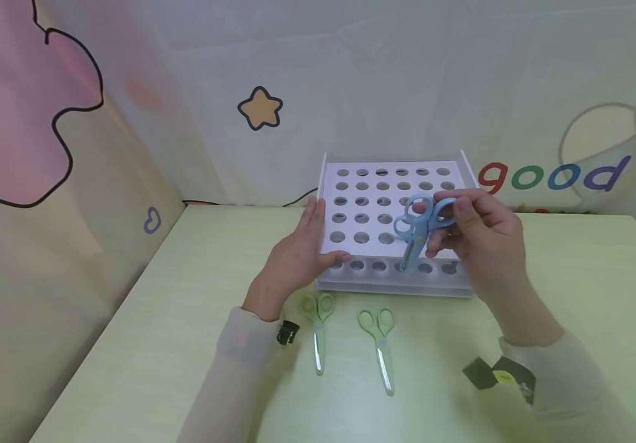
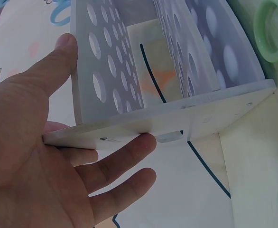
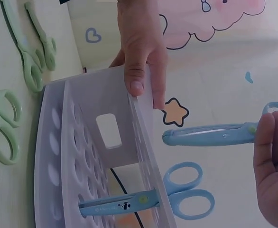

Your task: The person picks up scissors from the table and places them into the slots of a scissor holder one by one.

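Note:
My right hand (image 1: 486, 237) pinches blue-handled scissors (image 1: 416, 237) by a finger loop, blades hanging down, above the white rack (image 1: 353, 249) with rows of round holes. My left hand (image 1: 295, 252) grips the rack's left side. Its thumb (image 2: 58, 61) lies along the top panel's edge and the fingers (image 2: 125, 156) rest against the outer side wall. In the right wrist view, a second pair of blue scissors (image 3: 129, 203) stands through the rack's holes, handles above the top panel. That pair is largely hidden in the head view.
Two pairs of green scissors (image 1: 319, 329) (image 1: 381, 351) lie on the table (image 1: 185, 357) before the rack. The right wrist view shows another green pair (image 3: 1, 123) near the rack's lower front. A printed curtain (image 1: 351, 80) hangs close behind the rack.

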`<state>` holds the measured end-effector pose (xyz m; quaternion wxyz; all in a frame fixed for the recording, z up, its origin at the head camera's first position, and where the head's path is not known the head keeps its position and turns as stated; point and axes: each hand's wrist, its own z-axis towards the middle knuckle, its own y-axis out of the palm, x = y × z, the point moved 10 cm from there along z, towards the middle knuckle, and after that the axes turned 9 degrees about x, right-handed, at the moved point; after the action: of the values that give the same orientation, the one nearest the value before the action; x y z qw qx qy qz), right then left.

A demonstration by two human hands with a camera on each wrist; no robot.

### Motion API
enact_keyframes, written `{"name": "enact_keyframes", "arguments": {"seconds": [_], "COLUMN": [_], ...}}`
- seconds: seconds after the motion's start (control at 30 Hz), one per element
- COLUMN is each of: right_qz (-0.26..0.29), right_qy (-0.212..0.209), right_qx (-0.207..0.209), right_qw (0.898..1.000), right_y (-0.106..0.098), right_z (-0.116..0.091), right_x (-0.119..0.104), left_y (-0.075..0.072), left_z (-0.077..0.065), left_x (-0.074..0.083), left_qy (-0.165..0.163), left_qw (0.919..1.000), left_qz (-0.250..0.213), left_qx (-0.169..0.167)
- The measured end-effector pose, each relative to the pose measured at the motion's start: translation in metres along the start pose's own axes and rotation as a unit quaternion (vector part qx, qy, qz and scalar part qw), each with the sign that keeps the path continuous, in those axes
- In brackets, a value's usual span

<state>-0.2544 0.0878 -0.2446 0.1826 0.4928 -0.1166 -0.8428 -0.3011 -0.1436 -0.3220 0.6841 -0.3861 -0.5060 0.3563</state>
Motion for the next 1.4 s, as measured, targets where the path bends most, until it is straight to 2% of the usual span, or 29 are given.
{"name": "enact_keyframes", "arguments": {"seconds": [0.33,0.6,1.1,1.2,1.4], "right_qz": [-0.007,-0.047,-0.067,-0.064,-0.09], "right_qy": [-0.014,0.009,-0.012,-0.007,-0.001], "right_qx": [0.023,0.055,0.042,0.036,0.032], "right_qw": [1.0,0.997,0.997,0.997,0.995], "right_y": [0.009,0.007,0.029,0.033,0.034], "right_z": [0.006,0.008,0.007,0.007,0.006], "right_x": [0.008,0.025,0.037,0.04,0.047], "left_y": [0.0,0.0,-0.001,-0.001,-0.001], "left_z": [0.0,0.001,0.001,0.001,0.001], "left_x": [0.0,0.003,-0.001,-0.002,-0.002], "left_qy": [-0.001,0.002,-0.002,-0.004,-0.003], "left_qw": [1.0,1.0,1.0,1.0,1.0], "left_qz": [0.008,0.006,0.008,0.007,0.008], "left_qx": [-0.002,-0.005,-0.002,-0.001,-0.001]}}
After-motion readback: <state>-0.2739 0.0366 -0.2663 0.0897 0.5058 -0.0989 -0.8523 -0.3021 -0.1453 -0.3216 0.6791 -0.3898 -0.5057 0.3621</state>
